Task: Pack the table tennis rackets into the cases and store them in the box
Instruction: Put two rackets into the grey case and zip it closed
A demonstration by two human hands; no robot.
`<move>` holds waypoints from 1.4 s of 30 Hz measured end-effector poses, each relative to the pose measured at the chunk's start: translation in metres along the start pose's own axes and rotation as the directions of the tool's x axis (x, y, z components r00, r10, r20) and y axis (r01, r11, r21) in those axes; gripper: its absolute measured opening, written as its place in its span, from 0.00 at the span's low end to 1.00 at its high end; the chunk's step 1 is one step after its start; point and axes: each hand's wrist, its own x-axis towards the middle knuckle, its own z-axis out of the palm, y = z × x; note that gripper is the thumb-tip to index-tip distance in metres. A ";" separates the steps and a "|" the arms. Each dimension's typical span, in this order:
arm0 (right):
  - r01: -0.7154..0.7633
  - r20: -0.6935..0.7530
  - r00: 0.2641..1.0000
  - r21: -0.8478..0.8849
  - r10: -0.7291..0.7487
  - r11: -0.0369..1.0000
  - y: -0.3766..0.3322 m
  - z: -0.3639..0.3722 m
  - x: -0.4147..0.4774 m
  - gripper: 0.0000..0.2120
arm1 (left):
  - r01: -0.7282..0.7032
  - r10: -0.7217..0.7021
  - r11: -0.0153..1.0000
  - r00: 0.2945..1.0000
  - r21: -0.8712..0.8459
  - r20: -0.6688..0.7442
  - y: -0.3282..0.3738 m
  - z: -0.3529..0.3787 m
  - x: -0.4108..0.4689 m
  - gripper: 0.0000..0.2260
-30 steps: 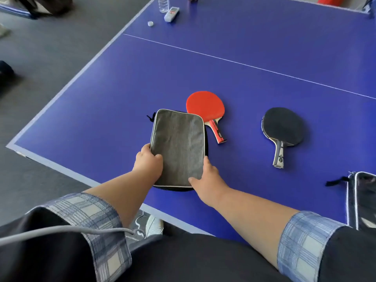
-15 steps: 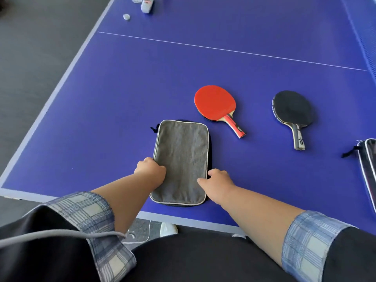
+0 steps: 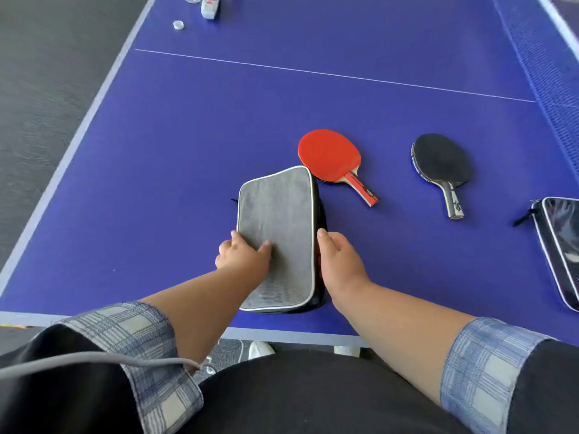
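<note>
A: Since half a second ago, the grey case (image 3: 279, 233) has shifted toward the far side. Its far right corner now sits just against the red racket (image 3: 329, 155), where a gap showed before. Both grips have slid farther along its long sides.

B: Noted. Case axis?

A: Long axis runs near to far. One short end faces the near edge of the counter (image 3: 175, 170), the other faces the rackets. The case lies close to that near edge.

B: Appearance?

A: Grey woven top, white piping round the rim, rounded corners. A black side wall shows along the right and near edges. The far left corner of the top looks bowed upward. A small black pull tab sticks out on the left side.

B: Grips?

A: Left grip (image 3: 242, 255) clasps the case's left edge, thumb on the grey top, one finger over the piping. Right grip (image 3: 340, 261) lies against the right side wall, thumb pointing far along it. Its fingers are hidden, so I cannot tell whether it is clasped or loose.

B: Rackets?

A: Red racket: blade far left, handle pointing near right. Black racket (image 3: 440, 158), well to the right: blade far, handle pointing near. Both lie flat on the counter.

B: Anything else?

A: A second case (image 3: 564, 245), glossy black with white piping, at the right border, partly cut off.
</note>
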 end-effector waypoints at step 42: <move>0.451 0.511 0.841 -0.484 -0.176 0.750 -0.018 0.061 0.043 0.22 | -0.274 0.244 0.772 0.961 0.574 0.132 -0.035 -0.057 0.034 0.18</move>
